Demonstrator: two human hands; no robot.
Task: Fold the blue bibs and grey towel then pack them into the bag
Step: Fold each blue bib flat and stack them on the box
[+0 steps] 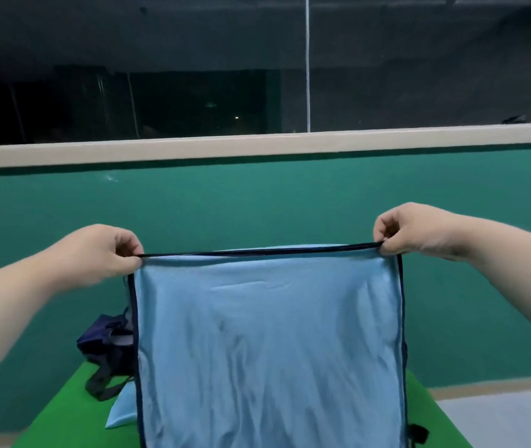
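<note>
A: So, in the head view, what are the hands doing?
B: Both are raised in front of the person. The left hand [102,253] pinches the top left corner of a light blue fabric bib [267,344] edged in dark navy trim, with thumb and curled fingers closed on the hem. The right hand [419,232] pinches the top right corner the same way.
A: And the cloth between them?
B: Its top edge is pulled straight and taut from one hand to the other. The rest hangs down flat and runs out of the bottom of the picture. A sliver of the same pale blue shows just behind the top hem.
A: Where does it hang?
B: In the air above a bright green desk [60,418], hiding most of it.
A: Anything on the desk?
B: A dark navy fabric bag [105,342] sits at the far left, partly hidden behind the bib's left edge. Its dark strap [94,381] lies loose toward the person. Just beside the strap lies a second piece of light blue cloth [122,412], mostly covered by the hanging bib.
A: Behind all that?
B: A teal wall [257,202] topped by a cream ledge [257,145], with a dark window [160,101] above.
</note>
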